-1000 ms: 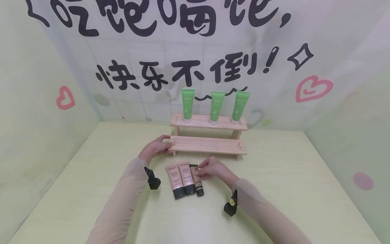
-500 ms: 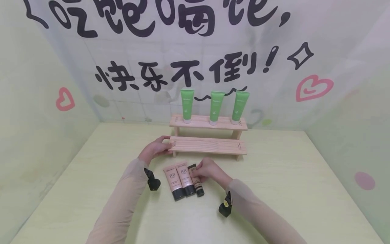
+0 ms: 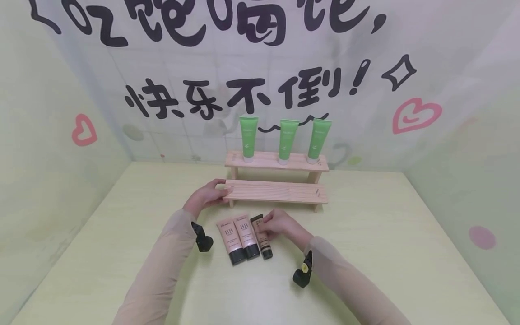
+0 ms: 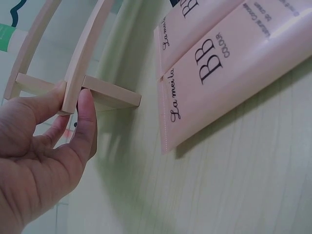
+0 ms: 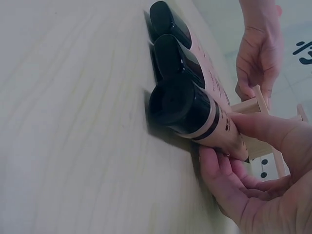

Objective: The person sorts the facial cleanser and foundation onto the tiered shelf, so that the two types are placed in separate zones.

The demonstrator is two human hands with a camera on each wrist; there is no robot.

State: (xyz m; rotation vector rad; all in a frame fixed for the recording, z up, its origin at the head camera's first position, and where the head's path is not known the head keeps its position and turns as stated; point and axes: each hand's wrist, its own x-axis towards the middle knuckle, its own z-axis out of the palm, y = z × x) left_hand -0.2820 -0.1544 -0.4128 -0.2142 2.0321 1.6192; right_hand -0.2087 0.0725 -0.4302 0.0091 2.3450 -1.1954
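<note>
My left hand (image 3: 209,195) pinches the left end of the lower shelf of a two-tier wooden stand (image 3: 280,192); in the left wrist view, the thumb (image 4: 48,100) lies on one face and fingers on the other. Just in front of the stand, my right hand (image 3: 280,225) grips a slim tan tube (image 3: 264,241) with a black cap, thumb on top and fingers along its side. The tube lies beside two pink BB cream tubes (image 3: 231,237), their black caps pointing toward me. In the right wrist view, the slim tube's cap (image 5: 175,105) is nearest the camera.
Three green tubes (image 3: 248,137) stand caps down on the stand's upper shelf (image 3: 264,159). Behind the pale tabletop (image 3: 365,225) rises a white wall with black lettering (image 3: 245,95). Side walls bound the table left and right.
My right hand has shifted slightly left and closed around the slim tube. The pink tubes have slid a little left. My left hand keeps its hold on the stand.
</note>
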